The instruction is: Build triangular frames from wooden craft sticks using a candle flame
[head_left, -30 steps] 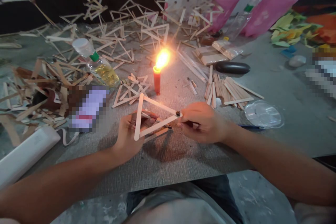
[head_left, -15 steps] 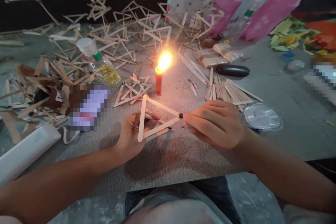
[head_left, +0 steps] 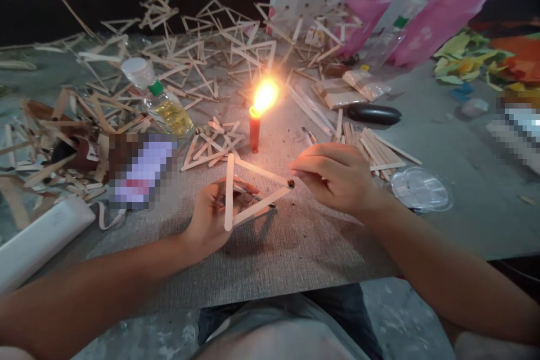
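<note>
My left hand (head_left: 213, 216) is closed on a triangle of wooden ice-cream sticks (head_left: 253, 187), held just above the grey table with its charred right corner pointing at my right hand. Under the triangle, the same hand seems to hold further sticks. My right hand (head_left: 337, 174) hovers beside that corner with fingers curled and pinched together; what they hold, if anything, I cannot make out. A lit red candle (head_left: 254, 126) stands upright just beyond the triangle.
Heaps of stick triangles (head_left: 211, 56) cover the table's back and left. A bottle of yellow oil (head_left: 162, 104) lies left of the candle. Loose sticks (head_left: 367, 146), a clear lid (head_left: 419, 188) and a black object (head_left: 373, 113) lie right. A white roll (head_left: 40, 242) lies at front left.
My right hand has let go of the triangle's burnt corner and lifted up and back toward the candle. The left hand keeps the triangle nearly still.
</note>
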The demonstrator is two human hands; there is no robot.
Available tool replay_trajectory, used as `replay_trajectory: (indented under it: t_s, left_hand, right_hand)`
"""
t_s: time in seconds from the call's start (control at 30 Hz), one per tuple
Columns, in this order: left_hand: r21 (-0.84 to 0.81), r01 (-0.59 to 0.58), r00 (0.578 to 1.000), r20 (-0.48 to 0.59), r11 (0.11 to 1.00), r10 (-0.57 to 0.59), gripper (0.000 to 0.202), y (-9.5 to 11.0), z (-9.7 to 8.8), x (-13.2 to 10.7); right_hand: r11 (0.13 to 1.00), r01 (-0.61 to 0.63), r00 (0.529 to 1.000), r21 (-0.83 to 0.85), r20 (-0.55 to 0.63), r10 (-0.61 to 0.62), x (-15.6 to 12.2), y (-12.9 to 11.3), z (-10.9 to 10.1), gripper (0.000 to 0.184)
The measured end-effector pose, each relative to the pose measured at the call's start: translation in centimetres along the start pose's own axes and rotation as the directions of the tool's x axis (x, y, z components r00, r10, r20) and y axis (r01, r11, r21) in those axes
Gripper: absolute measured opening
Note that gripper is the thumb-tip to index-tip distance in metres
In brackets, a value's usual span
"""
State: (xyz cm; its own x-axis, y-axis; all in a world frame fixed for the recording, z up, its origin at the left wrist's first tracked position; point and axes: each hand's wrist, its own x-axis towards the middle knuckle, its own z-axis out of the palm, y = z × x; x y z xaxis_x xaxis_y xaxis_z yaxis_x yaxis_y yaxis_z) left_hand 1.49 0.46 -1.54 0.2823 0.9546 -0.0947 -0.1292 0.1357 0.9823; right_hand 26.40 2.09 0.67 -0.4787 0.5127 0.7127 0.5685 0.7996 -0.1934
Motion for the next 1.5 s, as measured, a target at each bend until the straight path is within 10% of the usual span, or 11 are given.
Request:
replay_trajectory:
  t_s: [0.43,1.5]
  left_hand:
    - [-0.098,0.067,0.995,-0.065,0.993,-0.074,0.010,0.0,-0.1,0.1]
    - [-0.166,0.023,0.999,-0.036,0.986,-0.029,0.014,-0.5,-0.2,0.0]
  right_hand:
    - [0.937,-0.195,0.981,0.291,0.061,0.185,-1.1,-0.5,1.6,0.010]
    - [0.972,0.228,0.966,-0.050,-0.114,-0.232,-1.1,-3.0,0.0,0.006]
